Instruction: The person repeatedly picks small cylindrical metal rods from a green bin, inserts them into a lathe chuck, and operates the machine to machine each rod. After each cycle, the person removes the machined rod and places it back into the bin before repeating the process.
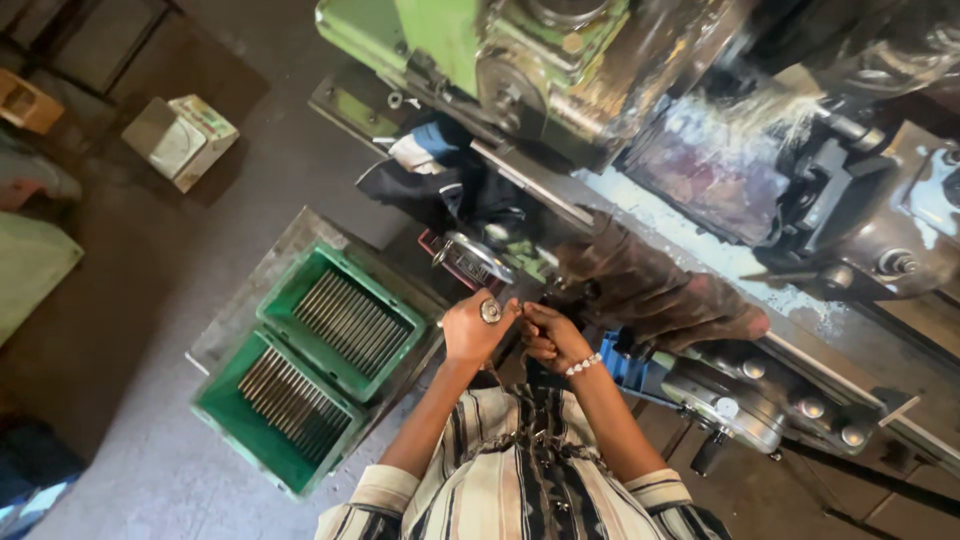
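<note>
The left hand is closed around a small round metal part, pinched at the fingertips so its shiny end face shows. The right hand, wearing a beaded bracelet at the wrist, is curled narrow and meets the left hand at the part; whether its fingers grip anything of their own cannot be told. Both hands are held close in front of the person's striped shirt, just short of the lathe.

The lathe's green headstock fills the top of the view, and its bed runs down to the right with a row of knobs and a small dial along the front. A brown rag lies draped over the bed just beyond the right hand, and dark and blue cloths are bunched beside the headstock. A round metal piece lies just above the hands.

To the left, on the floor beside the machine, a green plastic crate with two compartments holds rows of long metal rods laid side by side. Farther left stands a small pale box, well apart from the hands.
</note>
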Action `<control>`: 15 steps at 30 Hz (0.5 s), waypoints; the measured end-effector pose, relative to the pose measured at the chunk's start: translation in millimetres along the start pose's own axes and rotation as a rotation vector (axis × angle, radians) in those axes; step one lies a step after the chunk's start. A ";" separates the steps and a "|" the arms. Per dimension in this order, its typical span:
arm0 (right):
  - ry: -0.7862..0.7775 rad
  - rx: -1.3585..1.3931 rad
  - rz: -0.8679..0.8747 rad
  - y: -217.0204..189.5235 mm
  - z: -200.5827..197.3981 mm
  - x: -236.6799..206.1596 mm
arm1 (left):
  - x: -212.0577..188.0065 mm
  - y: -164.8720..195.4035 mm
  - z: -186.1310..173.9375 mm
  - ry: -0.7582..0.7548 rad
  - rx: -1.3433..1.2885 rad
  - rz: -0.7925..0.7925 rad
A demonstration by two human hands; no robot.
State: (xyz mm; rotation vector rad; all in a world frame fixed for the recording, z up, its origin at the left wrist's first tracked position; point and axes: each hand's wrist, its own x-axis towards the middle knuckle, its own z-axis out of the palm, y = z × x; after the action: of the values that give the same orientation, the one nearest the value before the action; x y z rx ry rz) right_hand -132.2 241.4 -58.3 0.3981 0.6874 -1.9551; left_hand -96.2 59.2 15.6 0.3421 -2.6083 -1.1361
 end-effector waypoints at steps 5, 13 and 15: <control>-0.074 -0.264 0.181 10.1 3.8 1.7 | -13.3 -22.8 -37.9 0.018 0.041 0.495; 0.240 -0.382 0.323 82.0 -0.4 37.3 | -34.8 -54.5 -53.0 0.129 0.145 0.489; 0.197 -0.342 0.335 100.6 -1.2 47.2 | -37.4 -66.0 -50.6 0.115 0.174 0.460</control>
State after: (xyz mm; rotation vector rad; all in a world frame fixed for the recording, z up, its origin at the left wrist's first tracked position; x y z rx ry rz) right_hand -64.6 173.5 -114.5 0.4629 0.9952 -1.4630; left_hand -37.1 -6.9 -6.0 -0.1529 -2.5029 -0.7158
